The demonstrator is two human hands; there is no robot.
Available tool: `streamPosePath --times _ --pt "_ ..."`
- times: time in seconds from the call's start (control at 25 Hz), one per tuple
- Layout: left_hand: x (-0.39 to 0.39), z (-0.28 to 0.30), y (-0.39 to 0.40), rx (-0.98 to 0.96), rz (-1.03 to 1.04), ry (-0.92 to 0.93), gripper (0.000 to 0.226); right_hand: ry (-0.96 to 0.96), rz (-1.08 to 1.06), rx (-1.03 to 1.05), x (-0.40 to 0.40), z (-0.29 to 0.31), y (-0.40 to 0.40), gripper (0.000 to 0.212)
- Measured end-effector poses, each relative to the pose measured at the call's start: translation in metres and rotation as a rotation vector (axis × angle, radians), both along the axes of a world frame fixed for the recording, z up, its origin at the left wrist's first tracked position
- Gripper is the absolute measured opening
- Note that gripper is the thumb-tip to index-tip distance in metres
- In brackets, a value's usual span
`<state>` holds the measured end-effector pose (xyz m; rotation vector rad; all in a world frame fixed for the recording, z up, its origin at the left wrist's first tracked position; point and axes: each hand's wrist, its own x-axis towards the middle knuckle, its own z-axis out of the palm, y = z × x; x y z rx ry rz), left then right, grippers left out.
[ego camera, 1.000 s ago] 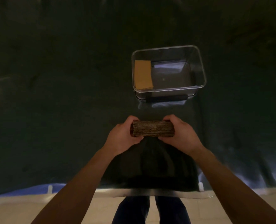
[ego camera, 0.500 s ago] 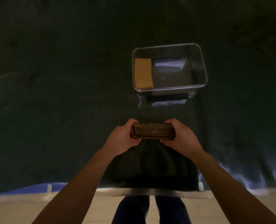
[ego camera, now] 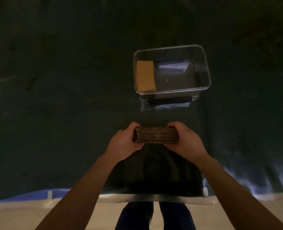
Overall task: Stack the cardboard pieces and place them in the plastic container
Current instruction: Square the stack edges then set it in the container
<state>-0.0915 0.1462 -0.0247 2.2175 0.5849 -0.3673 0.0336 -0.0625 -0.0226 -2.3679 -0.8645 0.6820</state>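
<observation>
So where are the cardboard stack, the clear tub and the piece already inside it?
cardboard stack (ego camera: 157,136), head view, its layered edge.
clear tub (ego camera: 208,70), head view, right rim.
piece inside (ego camera: 145,75), head view, its flat face.

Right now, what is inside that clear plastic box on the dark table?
The clear plastic box holds one tan cardboard piece at its left end; the rest of its floor shows bare. Whatever lies under that piece is covered.
</observation>
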Motion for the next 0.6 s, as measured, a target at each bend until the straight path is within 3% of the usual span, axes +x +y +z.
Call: streamPosePath --times 0.36,0.6 --pt "-0.001 0.0 0.002 0.001 0.045 -0.003 0.047 -0.044 -0.037 0.015 -0.004 -0.003 0.0 0.052" --pt "-0.004 -0.009 -0.006 0.022 0.01 0.079 0.048 -0.036 -0.007 -0.092 -0.007 -0.013 0.001 0.053"
